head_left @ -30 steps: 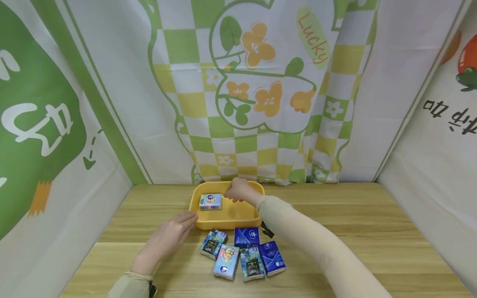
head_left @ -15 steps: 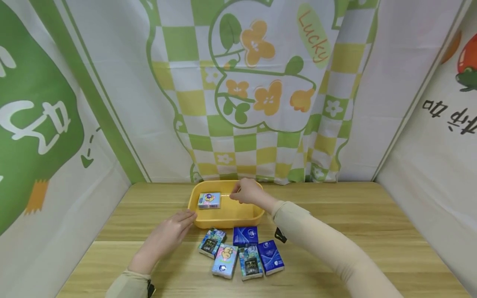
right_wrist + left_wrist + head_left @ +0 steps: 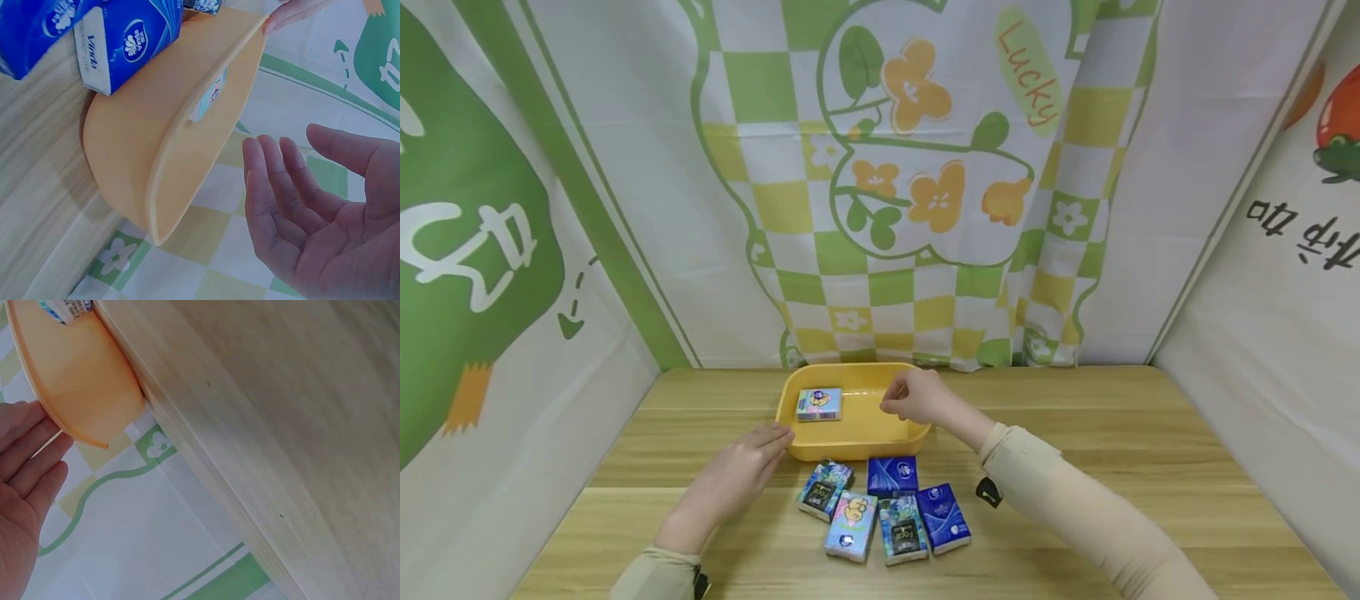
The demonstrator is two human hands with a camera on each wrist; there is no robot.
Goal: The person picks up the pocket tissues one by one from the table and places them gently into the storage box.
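Observation:
A yellow plastic basket [image 3: 857, 451] stands on the wooden table, with a light-blue tissue pack [image 3: 819, 405] lying in its left part. My left hand [image 3: 737, 471] touches the basket's left rim with extended fingers; the left wrist view shows its fingertips [image 3: 47, 419] against the rim. Above the basket's right side is my right hand [image 3: 928, 398]. In the right wrist view, the right hand [image 3: 319, 212] has loosely bent fingers, the thumb apart from them and nothing between.
In front of the basket lie two dark-blue tissue packs [image 3: 943, 518], two green-blue patterned packs [image 3: 903, 530] and one pink-blue pack [image 3: 852, 526], close together. A checked cloth [image 3: 880, 292] hangs behind the table.
My right hand has moved rightward, away from the pack in the basket. The left hand stays at the rim, and the packs have kept their places.

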